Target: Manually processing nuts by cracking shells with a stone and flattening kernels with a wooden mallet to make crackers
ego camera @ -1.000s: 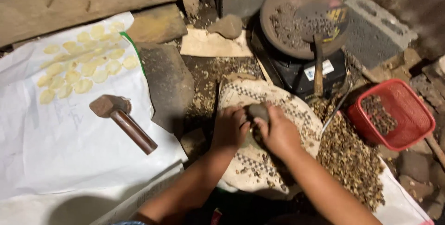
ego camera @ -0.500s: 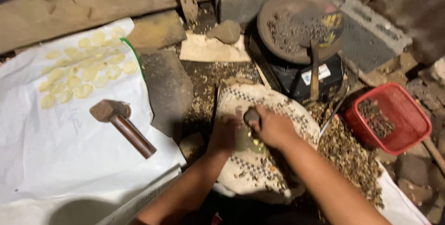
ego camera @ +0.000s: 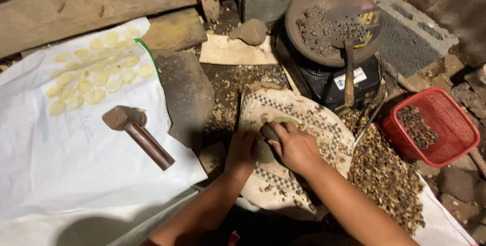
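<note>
**Stone down on the cloth, a batch of discs already laid out**

The right hand [ego camera: 298,147] is wrapped around a small dark stone [ego camera: 269,132], pressing it onto a greenish flattened piece [ego camera: 283,122] on the patterned cloth [ego camera: 314,124]. The left hand [ego camera: 242,150] rests just beside it, fingers curled down on the cloth; whether it pinches anything, I cannot tell.

By the look of it, a good share is done: rows of pale yellow flattened discs [ego camera: 93,81] lie on the white sheet [ego camera: 61,165] to the left. Plenty seems left, with a heap of brown kernels and husks [ego camera: 385,175] at the right and more in the red basket [ego camera: 433,124].

Around them: a hammer [ego camera: 136,132] lying on the sheet, a flat dark stone slab [ego camera: 187,96], and a pan [ego camera: 324,23] of dark grit on a black burner [ego camera: 334,81] with a perforated ladle [ego camera: 352,28]. Loose husks crowd the cloth's edge.
</note>
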